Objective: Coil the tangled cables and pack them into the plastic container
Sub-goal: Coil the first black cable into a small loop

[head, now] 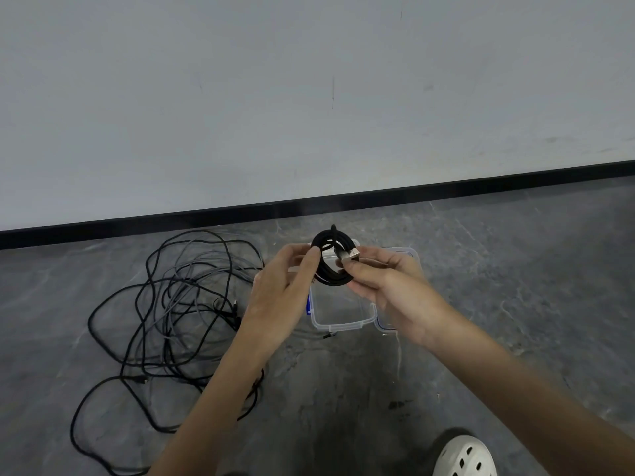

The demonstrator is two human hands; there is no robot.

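While both hands meet at frame centre, a small black cable coil [331, 261] is held upright between them, above the clear plastic container [338, 312]. Left hand [280, 293] closed on the coil's 9 o'clock side, thumb across the loops. Right hand [385, 285] pinches the metal USB plug [348, 256] at the coil's 3 o'clock edge between thumb and fingers. Container sits open on the grey floor [498, 286] directly under the hands; at its 3 o'clock side a clear, blue-edged piece, possibly its lid [403, 257], mostly hidden by the right hand. Tangled cables [178, 310], black and grey, lie loose on the floor at 9 o'clock from the container. White perforated shoe [464, 458] at 5 o'clock, bottom edge. Black baseboard [481, 183] beyond, under a pale wall.
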